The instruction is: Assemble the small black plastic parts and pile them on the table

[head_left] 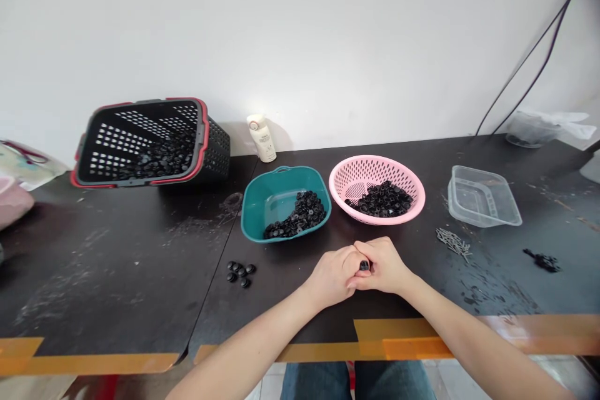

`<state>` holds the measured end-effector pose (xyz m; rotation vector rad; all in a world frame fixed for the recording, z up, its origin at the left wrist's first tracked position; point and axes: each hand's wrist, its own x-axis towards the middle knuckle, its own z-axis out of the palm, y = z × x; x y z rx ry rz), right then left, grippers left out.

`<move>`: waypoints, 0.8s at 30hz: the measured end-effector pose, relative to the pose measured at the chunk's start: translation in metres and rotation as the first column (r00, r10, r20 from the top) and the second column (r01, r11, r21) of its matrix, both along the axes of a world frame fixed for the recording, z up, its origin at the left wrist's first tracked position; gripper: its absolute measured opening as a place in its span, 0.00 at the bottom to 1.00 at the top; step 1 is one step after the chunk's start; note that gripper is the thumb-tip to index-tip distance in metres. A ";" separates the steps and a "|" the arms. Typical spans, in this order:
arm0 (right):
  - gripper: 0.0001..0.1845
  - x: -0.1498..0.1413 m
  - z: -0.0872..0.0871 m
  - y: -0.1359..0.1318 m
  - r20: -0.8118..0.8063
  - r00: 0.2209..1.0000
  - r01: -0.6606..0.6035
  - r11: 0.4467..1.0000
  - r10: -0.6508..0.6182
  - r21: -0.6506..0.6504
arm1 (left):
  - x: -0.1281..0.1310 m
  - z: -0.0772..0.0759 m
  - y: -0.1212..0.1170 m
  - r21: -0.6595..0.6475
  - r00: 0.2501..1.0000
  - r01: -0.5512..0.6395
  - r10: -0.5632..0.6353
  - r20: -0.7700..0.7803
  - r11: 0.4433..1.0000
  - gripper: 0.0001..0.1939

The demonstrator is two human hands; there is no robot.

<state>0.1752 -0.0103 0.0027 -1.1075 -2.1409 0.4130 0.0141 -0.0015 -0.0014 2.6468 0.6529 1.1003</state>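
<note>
My left hand (332, 276) and my right hand (383, 265) meet over the dark table, fingers closed together around a small black round part (364, 265). Only the end of that part shows between the fingers; the rest is hidden. Just beyond the hands are a teal basin (262, 194), with black ring-like pieces (300, 215) heaped at its near right side, and a pink colander (342, 178) of black parts (385, 200). Several black caps (241, 270) lie loose on the table to the left.
A dark crate with red trim (215, 144) lies tipped at the back left, black parts inside. Beside it stands a white bottle (262, 139). To the right are a clear plastic tub (487, 197), thin metal pins (453, 242) and black scraps (542, 260). Tape (323, 351) lines the table's front edge.
</note>
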 end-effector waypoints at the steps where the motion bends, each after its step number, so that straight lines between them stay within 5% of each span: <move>1: 0.31 0.000 0.000 0.000 -0.005 1.000 -0.008 1.000 0.008 -0.018 | 0.000 0.000 0.000 0.000 1.000 0.002 -0.002 0.014 1.000 0.12; 12: 0.32 0.001 0.007 0.001 -0.050 0.998 -0.047 0.995 0.043 -0.084 | -0.004 -0.001 0.005 -0.061 0.984 0.085 -0.074 0.165 0.995 0.16; 19: 0.31 0.001 0.007 0.001 -0.069 0.994 -0.083 0.995 0.080 -0.048 | -0.006 -0.003 0.005 0.040 0.986 -0.040 0.033 0.164 0.998 0.12; 24: 0.29 -0.001 0.002 0.001 -0.087 0.991 -0.096 0.994 0.100 0.054 | -0.003 0.000 0.004 0.106 0.987 -0.014 -0.004 0.161 0.994 0.14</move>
